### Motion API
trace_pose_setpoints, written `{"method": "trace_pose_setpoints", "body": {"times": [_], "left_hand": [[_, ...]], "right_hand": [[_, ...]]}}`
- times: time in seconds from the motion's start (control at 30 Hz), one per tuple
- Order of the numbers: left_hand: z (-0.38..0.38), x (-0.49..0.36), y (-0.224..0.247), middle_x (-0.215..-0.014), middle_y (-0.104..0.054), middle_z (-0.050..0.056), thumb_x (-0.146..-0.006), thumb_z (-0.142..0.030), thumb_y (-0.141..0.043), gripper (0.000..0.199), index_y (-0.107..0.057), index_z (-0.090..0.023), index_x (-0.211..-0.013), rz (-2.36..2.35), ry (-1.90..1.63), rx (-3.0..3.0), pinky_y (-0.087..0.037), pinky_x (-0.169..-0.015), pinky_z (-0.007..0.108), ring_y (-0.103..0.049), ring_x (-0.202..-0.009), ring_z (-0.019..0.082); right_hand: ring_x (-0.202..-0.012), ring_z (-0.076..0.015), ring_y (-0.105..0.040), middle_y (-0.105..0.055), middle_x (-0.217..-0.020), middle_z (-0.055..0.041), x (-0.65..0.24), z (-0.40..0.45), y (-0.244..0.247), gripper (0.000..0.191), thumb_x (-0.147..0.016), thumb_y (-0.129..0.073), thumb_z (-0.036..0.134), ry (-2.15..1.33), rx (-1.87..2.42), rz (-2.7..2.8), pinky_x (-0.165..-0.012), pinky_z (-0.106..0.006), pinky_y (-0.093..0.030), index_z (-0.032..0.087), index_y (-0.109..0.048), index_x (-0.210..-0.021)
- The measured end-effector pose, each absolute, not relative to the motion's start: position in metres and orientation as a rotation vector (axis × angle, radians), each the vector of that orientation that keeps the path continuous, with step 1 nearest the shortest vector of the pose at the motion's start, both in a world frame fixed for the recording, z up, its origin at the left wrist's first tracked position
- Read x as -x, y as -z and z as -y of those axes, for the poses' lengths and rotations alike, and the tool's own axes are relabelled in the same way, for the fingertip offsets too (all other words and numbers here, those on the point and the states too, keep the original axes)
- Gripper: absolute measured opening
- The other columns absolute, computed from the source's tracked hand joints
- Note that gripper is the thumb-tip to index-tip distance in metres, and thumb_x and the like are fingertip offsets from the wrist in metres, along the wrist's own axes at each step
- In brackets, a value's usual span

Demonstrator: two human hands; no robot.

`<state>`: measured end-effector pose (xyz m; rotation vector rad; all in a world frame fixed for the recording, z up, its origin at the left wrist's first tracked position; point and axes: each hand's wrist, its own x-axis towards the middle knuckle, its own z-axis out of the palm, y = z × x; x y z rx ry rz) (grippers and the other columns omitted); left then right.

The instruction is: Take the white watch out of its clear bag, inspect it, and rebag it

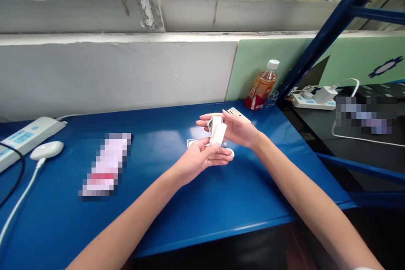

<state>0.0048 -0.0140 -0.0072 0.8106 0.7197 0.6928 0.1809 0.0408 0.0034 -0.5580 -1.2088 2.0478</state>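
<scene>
Above the blue desk [158, 219], my left hand [201, 156] pinches a small flat white piece [218, 133] between thumb and fingers. My right hand [238, 128] is just behind and to the right of it, palm turned inward, fingers stretched out to the left behind the white piece. Whether the right hand also grips part of it cannot be made out. Partly hidden below the hands, a round white object [232, 152] and a white-edged item [190, 142] lie on the desk. A white card-like piece [239, 114] lies behind the right hand.
A bottle with a white cap [261, 86] stands at the back right by a blue metal post [316, 46]. At the left are a blurred-out flat object [106, 164], a white power strip [30, 137] and a white oval device [47, 150] with a cable. Another power strip [313, 102] sits right.
</scene>
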Motion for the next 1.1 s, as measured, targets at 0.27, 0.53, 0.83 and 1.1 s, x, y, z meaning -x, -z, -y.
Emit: {"method": "trace_pose_setpoints", "body": {"times": [0.27,0.53,0.83,1.1], "left_hand": [[0.016,-0.008,0.009,-0.100,-0.074,0.020,-0.093,-0.035,-0.062,0.031,-0.067,-0.005,-0.102,-0.701,-0.684,-0.845,-0.055,-0.087,0.039,-0.073,-0.095,0.029],[0.019,-0.009,0.010,-0.101,-0.074,0.021,-0.089,-0.043,-0.064,0.042,-0.067,-0.004,-0.103,-0.724,-0.680,-0.899,-0.055,-0.089,0.044,-0.072,-0.097,0.032],[0.020,-0.011,0.013,-0.101,-0.075,0.020,-0.087,-0.048,-0.065,0.046,-0.068,-0.005,-0.103,-0.758,-0.672,-0.929,-0.055,-0.089,0.044,-0.072,-0.096,0.032],[0.021,-0.011,0.010,-0.099,-0.075,0.021,-0.085,-0.049,-0.066,0.048,-0.066,-0.004,-0.102,-0.808,-0.708,-0.911,-0.056,-0.086,0.043,-0.073,-0.094,0.032]], "right_hand": [[-0.135,-0.0255,-0.045,-0.061,-0.135,-0.0132,-0.173,-0.036,-0.006,0.057,-0.098,-0.031,0.052,-2.109,0.373,1.104,-0.113,-0.040,-0.033,0.013,-0.066,-0.119],[-0.134,-0.0285,-0.047,-0.060,-0.135,-0.0159,-0.175,-0.035,-0.014,0.070,-0.094,-0.028,0.064,-2.084,0.369,1.110,-0.115,-0.043,-0.029,0.010,-0.066,-0.118],[-0.132,-0.0327,-0.049,-0.058,-0.137,-0.0144,-0.176,-0.034,-0.016,0.075,-0.092,-0.023,0.070,-2.067,0.388,1.173,-0.110,-0.050,-0.035,0.015,-0.067,-0.117],[-0.134,-0.0326,-0.047,-0.058,-0.137,-0.0141,-0.177,-0.034,-0.021,0.080,-0.090,-0.020,0.074,-2.014,0.405,1.228,-0.110,-0.050,-0.036,0.016,-0.066,-0.118]]}}
